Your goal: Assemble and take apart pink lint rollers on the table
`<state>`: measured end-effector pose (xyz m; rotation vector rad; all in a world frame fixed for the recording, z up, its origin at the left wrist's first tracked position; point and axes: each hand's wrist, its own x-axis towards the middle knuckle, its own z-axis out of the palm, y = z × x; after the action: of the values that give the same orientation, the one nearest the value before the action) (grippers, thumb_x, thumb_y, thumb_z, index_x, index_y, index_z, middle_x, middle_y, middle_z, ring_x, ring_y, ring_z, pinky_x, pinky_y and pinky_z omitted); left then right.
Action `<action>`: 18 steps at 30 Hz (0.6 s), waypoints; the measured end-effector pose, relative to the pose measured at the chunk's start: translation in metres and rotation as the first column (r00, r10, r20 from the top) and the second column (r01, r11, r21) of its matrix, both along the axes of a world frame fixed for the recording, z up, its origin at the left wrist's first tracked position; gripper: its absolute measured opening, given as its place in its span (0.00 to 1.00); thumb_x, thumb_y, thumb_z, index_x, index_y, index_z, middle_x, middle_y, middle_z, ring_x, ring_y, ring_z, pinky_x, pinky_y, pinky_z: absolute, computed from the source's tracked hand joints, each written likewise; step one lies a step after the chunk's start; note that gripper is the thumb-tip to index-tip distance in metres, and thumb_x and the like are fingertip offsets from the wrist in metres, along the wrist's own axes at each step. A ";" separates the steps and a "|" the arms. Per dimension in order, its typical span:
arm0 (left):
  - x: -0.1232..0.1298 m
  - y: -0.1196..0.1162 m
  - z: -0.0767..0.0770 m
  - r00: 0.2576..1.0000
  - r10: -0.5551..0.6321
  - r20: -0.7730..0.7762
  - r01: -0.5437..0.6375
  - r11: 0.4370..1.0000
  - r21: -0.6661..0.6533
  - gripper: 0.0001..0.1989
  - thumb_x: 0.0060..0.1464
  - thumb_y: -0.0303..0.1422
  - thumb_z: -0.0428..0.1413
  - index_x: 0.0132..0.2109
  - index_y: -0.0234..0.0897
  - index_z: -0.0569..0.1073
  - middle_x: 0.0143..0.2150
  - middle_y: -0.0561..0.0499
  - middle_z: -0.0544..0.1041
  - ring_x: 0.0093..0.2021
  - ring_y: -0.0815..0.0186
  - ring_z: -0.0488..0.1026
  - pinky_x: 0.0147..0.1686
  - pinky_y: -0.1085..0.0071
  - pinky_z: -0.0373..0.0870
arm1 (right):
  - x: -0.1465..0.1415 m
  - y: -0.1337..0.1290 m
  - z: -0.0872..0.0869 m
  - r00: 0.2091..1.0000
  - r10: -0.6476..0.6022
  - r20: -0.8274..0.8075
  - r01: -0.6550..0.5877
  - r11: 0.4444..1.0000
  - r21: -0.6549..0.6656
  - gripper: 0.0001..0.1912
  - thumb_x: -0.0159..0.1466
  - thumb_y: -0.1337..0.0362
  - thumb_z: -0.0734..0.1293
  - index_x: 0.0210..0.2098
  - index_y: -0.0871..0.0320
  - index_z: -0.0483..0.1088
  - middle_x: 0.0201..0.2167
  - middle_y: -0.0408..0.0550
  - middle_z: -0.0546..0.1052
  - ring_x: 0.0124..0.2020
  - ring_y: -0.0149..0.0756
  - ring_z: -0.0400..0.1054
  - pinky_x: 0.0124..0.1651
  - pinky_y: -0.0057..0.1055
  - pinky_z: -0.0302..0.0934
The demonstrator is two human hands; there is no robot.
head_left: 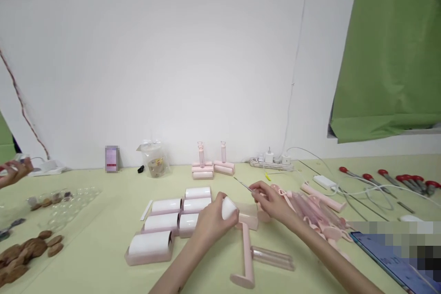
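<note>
My left hand (215,220) is wrapped around a white lint roller roll (228,208) near the middle of the table. My right hand (272,200) pinches a thin pointed metal tool (243,184), its tip aimed up and to the left; the tool's exact kind is too small to tell. Below and between the hands lies a pink lint roller frame (247,252) with a clear pinkish handle (272,257). A translucent pink cover (250,218) sits just right of the held roll. Several white rolls in pink covers (151,245) stand in rows beside my left hand.
Assembled pink lint rollers (202,171) stand by the wall. On the right are a pile of pink handles (317,211), red-handled tools (386,188), cables and a phone (392,262). A power strip (272,164) lies behind. At left, another person's hand (15,172) hovers near brown pieces (31,250).
</note>
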<state>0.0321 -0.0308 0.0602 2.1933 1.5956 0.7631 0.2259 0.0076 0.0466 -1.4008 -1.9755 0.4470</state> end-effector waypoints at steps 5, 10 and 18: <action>0.018 0.004 -0.015 0.981 0.075 0.177 -0.076 0.997 0.001 0.18 0.51 0.44 0.46 0.46 0.41 0.63 0.39 0.50 0.74 0.39 0.58 0.71 0.32 0.71 0.62 | 0.020 -0.038 -0.003 0.997 0.019 -0.072 -0.014 0.998 0.065 0.16 0.59 0.52 0.58 0.41 0.51 0.69 0.36 0.45 0.74 0.23 0.30 0.65 0.23 0.26 0.59; 0.016 -0.002 -0.029 0.970 0.129 0.208 -0.143 0.988 0.054 0.18 0.51 0.44 0.47 0.47 0.43 0.64 0.43 0.52 0.73 0.42 0.59 0.70 0.36 0.70 0.63 | 0.019 -0.054 -0.010 0.999 0.045 -0.020 -0.042 0.990 0.136 0.13 0.59 0.56 0.60 0.39 0.51 0.71 0.34 0.46 0.76 0.31 0.36 0.68 0.27 0.27 0.61; 0.012 -0.003 -0.030 0.972 0.144 0.187 -0.149 0.989 0.012 0.17 0.51 0.45 0.47 0.46 0.45 0.64 0.40 0.54 0.75 0.40 0.60 0.71 0.34 0.71 0.63 | 0.017 -0.061 -0.007 0.997 0.071 0.015 -0.073 0.969 0.235 0.12 0.59 0.61 0.60 0.39 0.53 0.71 0.24 0.44 0.73 0.20 0.28 0.63 0.20 0.24 0.56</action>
<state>0.0441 -0.0343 0.0305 1.9719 1.6739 1.0045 0.2431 -0.0535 0.0393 -1.1864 -2.0155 0.2305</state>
